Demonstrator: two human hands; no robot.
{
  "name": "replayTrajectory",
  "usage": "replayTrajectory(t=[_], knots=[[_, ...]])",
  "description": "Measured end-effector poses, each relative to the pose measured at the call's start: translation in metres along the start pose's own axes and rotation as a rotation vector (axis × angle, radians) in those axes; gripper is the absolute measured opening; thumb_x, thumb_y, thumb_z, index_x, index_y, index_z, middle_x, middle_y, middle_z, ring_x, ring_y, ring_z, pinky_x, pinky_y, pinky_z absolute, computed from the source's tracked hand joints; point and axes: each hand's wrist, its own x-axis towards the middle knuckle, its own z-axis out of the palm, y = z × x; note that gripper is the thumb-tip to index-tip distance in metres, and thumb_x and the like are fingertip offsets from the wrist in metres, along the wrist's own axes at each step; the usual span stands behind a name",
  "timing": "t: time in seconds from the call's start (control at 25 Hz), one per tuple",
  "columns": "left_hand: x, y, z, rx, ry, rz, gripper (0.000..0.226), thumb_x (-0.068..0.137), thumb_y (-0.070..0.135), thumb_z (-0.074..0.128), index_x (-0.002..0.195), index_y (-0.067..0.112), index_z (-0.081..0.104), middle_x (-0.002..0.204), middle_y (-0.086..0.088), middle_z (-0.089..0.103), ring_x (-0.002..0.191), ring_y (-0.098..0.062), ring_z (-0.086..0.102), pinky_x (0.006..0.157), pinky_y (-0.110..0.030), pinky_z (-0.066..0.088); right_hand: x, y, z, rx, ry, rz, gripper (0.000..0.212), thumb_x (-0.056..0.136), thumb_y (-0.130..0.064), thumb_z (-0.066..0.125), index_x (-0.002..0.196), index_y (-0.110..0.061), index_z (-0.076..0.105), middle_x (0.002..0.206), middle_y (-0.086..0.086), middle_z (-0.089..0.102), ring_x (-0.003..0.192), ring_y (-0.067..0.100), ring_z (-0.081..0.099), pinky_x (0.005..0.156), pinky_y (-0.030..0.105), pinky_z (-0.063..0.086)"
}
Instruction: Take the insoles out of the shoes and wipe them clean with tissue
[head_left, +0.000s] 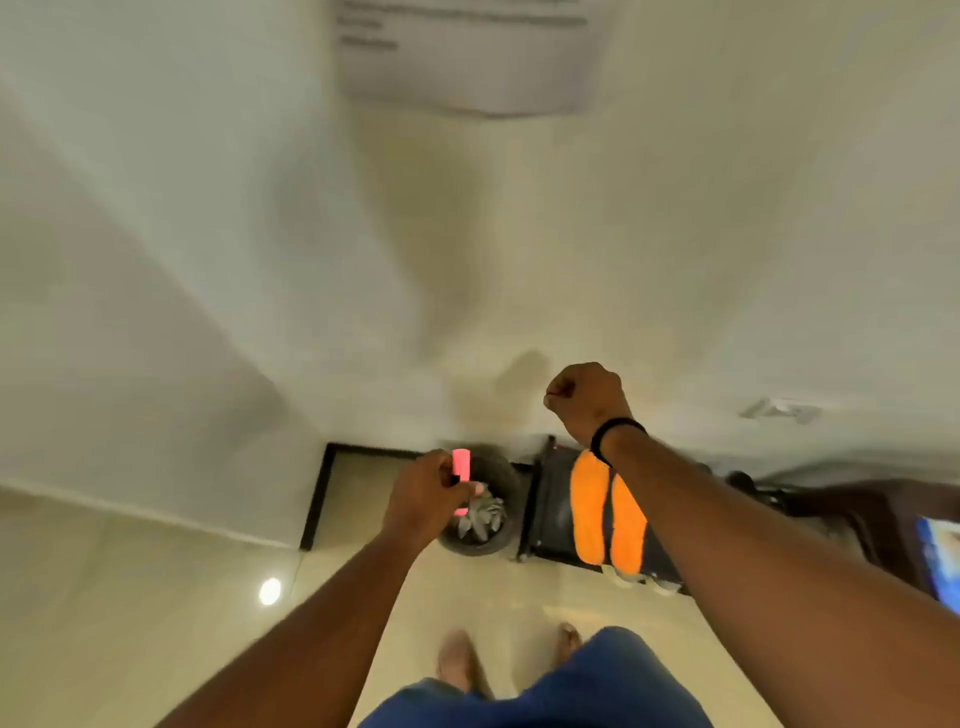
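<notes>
- My left hand (423, 496) is raised in front of me at centre left, fingers curled round a small bright pink cylindrical object (460, 467). Its upper end stands clear above my fingers; a further pink part shows below them. The frame is blurred, so I cannot say what the object is.
- My right hand (584, 397) is held higher and farther out, to the right of the left hand, closed into a fist with nothing visible in it. It is seen against the pale cream wall (519, 234). A thin black band (615, 434) circles that wrist.
- The two bright orange insoles (605, 512) lie side by side, touching along their length, flat on top of a low black rack (550, 506) that stands against the wall, right of centre. My right forearm crosses over their far right edge. Neither hand touches them.
- At the near edge of the rack, below the insoles, two pale shoe toes (641, 582) appear to protrude; detail is poor.
- Just left of the rack, a round dark grey pot holding a grey-green spiky plant (480, 517) sits on the glossy beige tiled floor (156, 597), partly behind my left hand.
- Near the bottom, my bare feet (457, 657) stand on the floor, with blue trousers (571, 691) below them.
</notes>
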Motion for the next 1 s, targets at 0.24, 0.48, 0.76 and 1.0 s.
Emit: replayTrajectory(t=[0.24,0.48,0.76,1.0], knots=[[-0.01,0.149,0.155,0.185,-0.268,0.321,0.025,0.076,0.032,0.086,0.079,0.02,0.066,0.067,0.004,0.061,0.071,-0.027,0.069,0.068,-0.051,0.06,-0.053,0.179,-0.147,0.143,0.296,0.346,0.013,0.086,-0.01,0.063,0.076,-0.009,0.073,0.082,0.005,0.072,0.084,0.023,0.067,0.077,0.03,0.056],[-0.065,0.241,0.367,0.238,-0.488,0.414,0.03,0.075,0.023,0.088,0.072,0.012,0.061,0.057,-0.002,0.052,0.062,-0.032,0.063,0.061,-0.049,0.06,-0.149,0.388,-0.265,0.221,0.476,0.63,0.009,0.082,-0.019,0.071,0.073,-0.02,0.069,0.086,0.005,0.073,0.093,0.026,0.066,0.082,0.03,0.05],[-0.127,0.316,0.532,0.22,-0.72,0.383,0.03,0.076,0.011,0.087,0.093,-0.003,0.067,0.067,-0.009,0.061,0.067,-0.026,0.07,0.058,-0.03,0.062,-0.193,0.508,-0.331,0.317,0.541,0.78,0.004,0.079,-0.012,0.074,0.078,-0.009,0.075,0.079,0.003,0.07,0.078,0.014,0.061,0.076,0.018,0.042],[-0.119,0.354,0.637,0.264,-0.754,0.347,0.023,0.077,0.006,0.086,0.089,0.001,0.067,0.074,-0.004,0.069,0.077,-0.021,0.075,0.065,-0.034,0.064,-0.209,0.577,-0.398,0.416,0.703,0.852,0.013,0.076,-0.005,0.076,0.069,-0.016,0.072,0.078,0.008,0.073,0.078,0.023,0.069,0.076,0.03,0.057]])
